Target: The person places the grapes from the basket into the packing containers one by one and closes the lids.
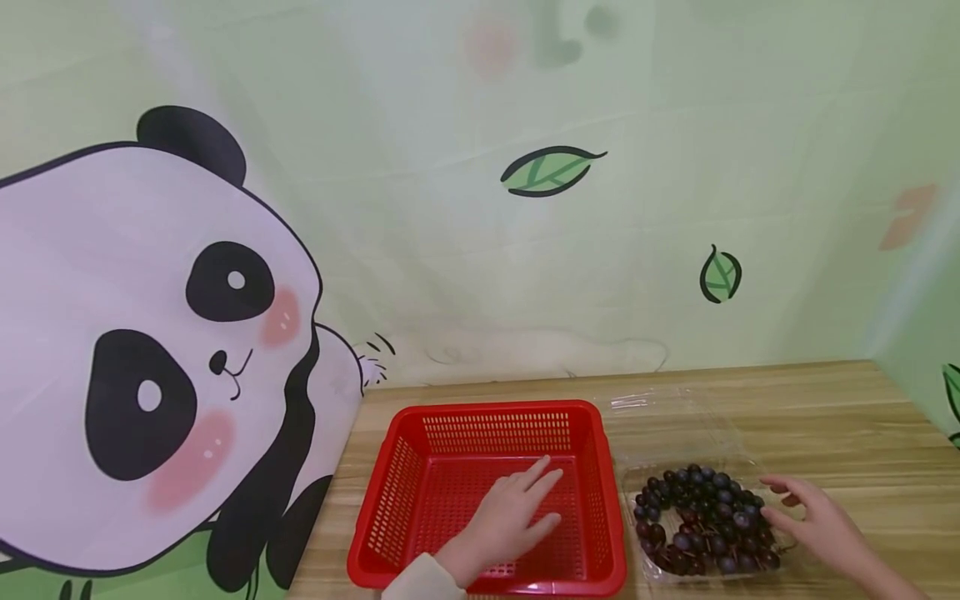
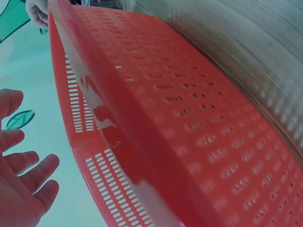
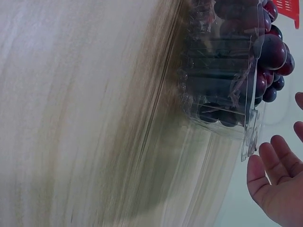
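Pale green cloth printed with cartoon figures [image 1: 450, 233] hangs behind the scene, a large black-and-white panda with pink cheeks [image 1: 172, 217] filling its left side and two black-outlined green leaves [image 1: 551, 172] drawn farther right. Against it stands a bench with a light brown wood-grain top [image 1: 840, 433]. Near its front edge sits a rectangular red plastic basket with slotted walls and a perforated floor [image 1: 450, 500]; its inside shows bare. Just to the right of the basket rests a clear, shallow plastic container [image 3: 194, 101], its clear hinged lid [image 1: 667, 425] folded back toward the cloth. A heaped bunch of round, dark purple to reddish grapes [image 1: 712, 521] lies in the container, rising above the rim, with a gap toward the left where thin stems show. Over the basket hangs the person's left hand [image 1: 504, 517], coming from a cream sleeve [image 1: 425, 581]; its grip is released, the fingers spread and holding nothing, and the left wrist view shows it apart from the basket's rim. At the right end of the grapes is the right hand [image 1: 821, 525], its grip also released, fingers gently bent and thumb apart; whether a fingertip touches the fruit or the container's corner, I cannot tell.
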Action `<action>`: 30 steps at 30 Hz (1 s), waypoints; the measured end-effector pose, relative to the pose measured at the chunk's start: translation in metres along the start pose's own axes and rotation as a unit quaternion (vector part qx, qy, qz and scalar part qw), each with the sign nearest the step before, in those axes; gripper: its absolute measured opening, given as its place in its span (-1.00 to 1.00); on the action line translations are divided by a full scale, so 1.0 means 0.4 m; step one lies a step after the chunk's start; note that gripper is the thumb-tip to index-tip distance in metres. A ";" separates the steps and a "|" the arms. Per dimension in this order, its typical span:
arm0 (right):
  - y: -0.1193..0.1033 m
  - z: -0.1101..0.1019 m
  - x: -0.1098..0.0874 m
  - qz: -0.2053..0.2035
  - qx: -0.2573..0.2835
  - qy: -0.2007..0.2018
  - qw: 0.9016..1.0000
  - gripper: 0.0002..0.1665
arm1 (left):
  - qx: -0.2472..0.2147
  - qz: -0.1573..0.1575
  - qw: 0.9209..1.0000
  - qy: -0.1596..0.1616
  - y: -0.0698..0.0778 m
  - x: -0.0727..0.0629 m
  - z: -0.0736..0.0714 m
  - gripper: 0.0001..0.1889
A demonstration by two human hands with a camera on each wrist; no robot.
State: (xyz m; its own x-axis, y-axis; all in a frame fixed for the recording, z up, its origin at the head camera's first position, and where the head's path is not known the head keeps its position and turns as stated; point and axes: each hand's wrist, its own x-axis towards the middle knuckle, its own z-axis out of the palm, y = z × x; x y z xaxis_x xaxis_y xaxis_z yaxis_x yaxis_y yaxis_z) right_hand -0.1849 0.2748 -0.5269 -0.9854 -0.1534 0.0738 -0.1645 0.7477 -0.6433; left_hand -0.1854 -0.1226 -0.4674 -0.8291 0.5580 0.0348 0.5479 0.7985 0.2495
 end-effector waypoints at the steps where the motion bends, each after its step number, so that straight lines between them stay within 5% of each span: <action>1: 0.001 -0.001 0.000 0.000 -0.001 0.003 1.000 -0.47 | -0.006 0.002 1.000 -0.001 0.001 0.001 0.001 -0.43; 11: 0.028 0.005 0.004 -0.009 0.004 0.051 0.999 -0.51 | -0.052 -0.004 0.998 -0.023 0.005 0.002 0.007 -0.44; 21: 0.041 0.002 0.003 0.036 0.041 0.022 0.998 -0.48 | -0.124 -0.014 0.992 -0.029 0.018 0.003 0.023 -0.44; 30: 0.047 0.001 0.004 0.055 0.057 0.005 0.997 -0.48 | -0.116 0.016 0.993 -0.027 0.050 0.010 0.031 -0.46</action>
State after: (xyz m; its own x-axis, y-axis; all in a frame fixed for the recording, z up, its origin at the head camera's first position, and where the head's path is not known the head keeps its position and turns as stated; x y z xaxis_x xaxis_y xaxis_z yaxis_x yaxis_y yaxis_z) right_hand -0.1894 0.2885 -0.5393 -0.9977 -0.0670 0.0059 -0.0501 0.6820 -0.7297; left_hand -0.1765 -0.1016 -0.4742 -0.8005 0.5993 -0.0038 0.5291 0.7098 0.4649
